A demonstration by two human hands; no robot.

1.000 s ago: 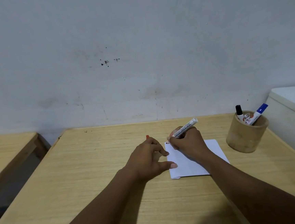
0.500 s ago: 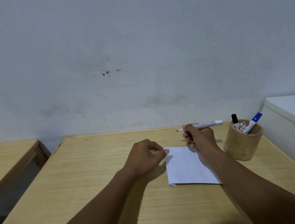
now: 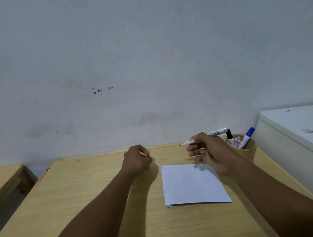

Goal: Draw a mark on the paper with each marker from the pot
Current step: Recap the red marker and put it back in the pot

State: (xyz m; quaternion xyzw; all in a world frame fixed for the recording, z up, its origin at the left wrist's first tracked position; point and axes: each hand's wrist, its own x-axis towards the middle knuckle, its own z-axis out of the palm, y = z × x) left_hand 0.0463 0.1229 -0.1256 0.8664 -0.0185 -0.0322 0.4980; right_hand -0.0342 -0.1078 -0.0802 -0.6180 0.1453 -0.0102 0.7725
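My right hand [image 3: 207, 151] holds an uncapped white marker [image 3: 215, 132] level above the table, its red tip pointing left. The white paper [image 3: 191, 185] lies flat below it, with a short red mark [image 3: 162, 168] at its far left corner. My left hand [image 3: 136, 160] is a closed fist left of the paper, and a speck of the red cap [image 3: 148, 155] shows between its fingers. The round wooden pot [image 3: 249, 149] stands right of my right hand and holds a black-capped marker [image 3: 229, 134] and a blue-capped marker [image 3: 248, 134].
The wooden table [image 3: 82, 191] ends at a grey wall. A white cabinet [image 3: 296, 144] stands against the table's right side, close to the pot. A second wooden table [image 3: 2, 179] sits to the left across a gap.
My right hand lifted the marker off the paper and swung it up toward the pot. My left hand let go of the paper and pulled back to the left, baring the red mark.
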